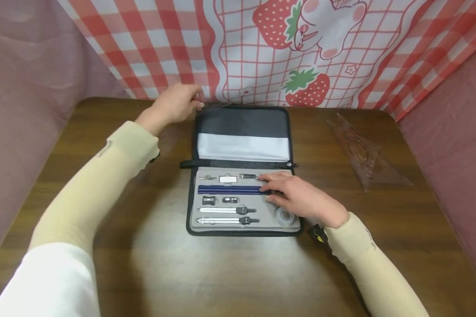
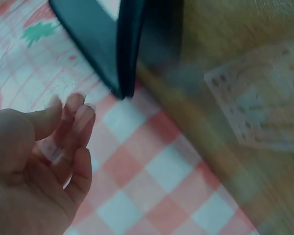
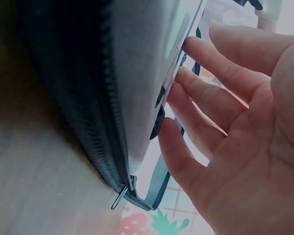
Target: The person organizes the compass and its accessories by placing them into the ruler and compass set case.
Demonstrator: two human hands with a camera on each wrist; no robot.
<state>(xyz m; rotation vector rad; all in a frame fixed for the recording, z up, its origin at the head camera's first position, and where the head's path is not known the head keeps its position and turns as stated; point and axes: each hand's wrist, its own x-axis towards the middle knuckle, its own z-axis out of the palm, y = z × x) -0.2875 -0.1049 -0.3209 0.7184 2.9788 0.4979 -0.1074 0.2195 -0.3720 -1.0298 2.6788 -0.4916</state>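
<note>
A black zip case lies open on the table, its grey tray toward the person. My left hand is at the case's far left corner and pinches a clear plastic piece, thin and see-through, its outline mostly lost. My right hand reaches over the tray's right side with loosely bent fingers, fingertips at the ends of the dark blue pencils. Also in the tray sit a white eraser, a sharpener, two silver compasses and a round clear ring-shaped item.
Clear set squares lie on the wooden table at the right. A clear stencil template lies left of the case. Behind the table hangs a red checked cloth with strawberries; a zip pull hangs from the case.
</note>
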